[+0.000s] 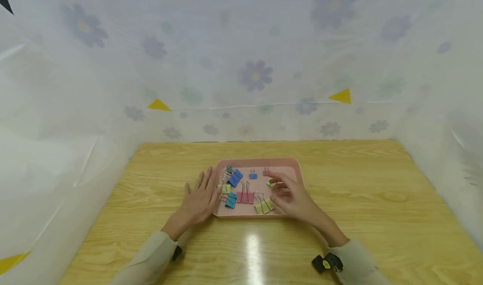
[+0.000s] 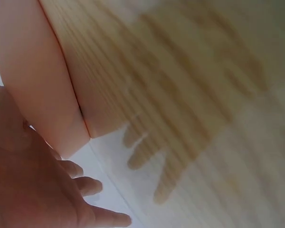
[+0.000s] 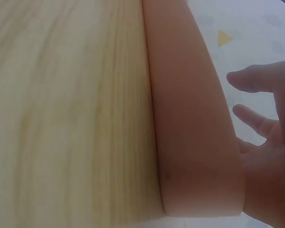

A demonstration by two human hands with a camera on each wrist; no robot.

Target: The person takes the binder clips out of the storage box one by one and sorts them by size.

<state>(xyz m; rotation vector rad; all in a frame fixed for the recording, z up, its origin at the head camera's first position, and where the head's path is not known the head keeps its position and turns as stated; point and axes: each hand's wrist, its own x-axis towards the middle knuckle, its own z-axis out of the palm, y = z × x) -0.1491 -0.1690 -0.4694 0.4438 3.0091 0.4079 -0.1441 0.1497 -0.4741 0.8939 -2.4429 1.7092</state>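
Observation:
A pink tray (image 1: 260, 162) lies mid-table and holds several binder clips: a blue one (image 1: 235, 177), a wide pink one (image 1: 245, 197), a teal one (image 1: 230, 200) and a yellow one (image 1: 264, 205). My left hand (image 1: 200, 197) lies flat on the wood against the tray's left edge, fingers straight, holding nothing. My right hand (image 1: 288, 195) hovers over the tray's right part, its bent fingertips at a small yellow clip (image 1: 270, 184). In the wrist views the tray wall (image 2: 33, 71) (image 3: 190, 118) fills the frame beside the left hand (image 2: 33, 190) and the right hand (image 3: 270, 142), whose fingers are spread and hold nothing.
The wooden table (image 1: 377, 193) stretches wide on both sides of the tray. White flower-printed sheeting (image 1: 256, 75) with small yellow triangles walls it in at the back and both sides. A black wrist device (image 1: 326, 263) sits on my right sleeve.

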